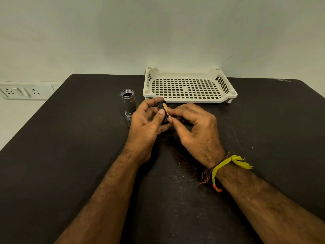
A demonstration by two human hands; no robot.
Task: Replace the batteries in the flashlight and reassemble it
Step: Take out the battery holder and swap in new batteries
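The grey flashlight body (129,106) stands upright on the dark table (70,155) with its threaded open end facing up, just left of my hands. My left hand (147,120) grips a small black battery holder (161,107) between thumb and fingers. My right hand (191,127) pinches an orange battery (166,110) with thumb and forefinger, and the battery lies against the holder's right side. Most of the holder is hidden by my fingers.
A cream perforated plastic tray (189,85) sits at the back of the table against the wall, with nothing visible in it. Wall sockets (21,91) are at the far left. Thread bands (219,170) circle my right wrist.
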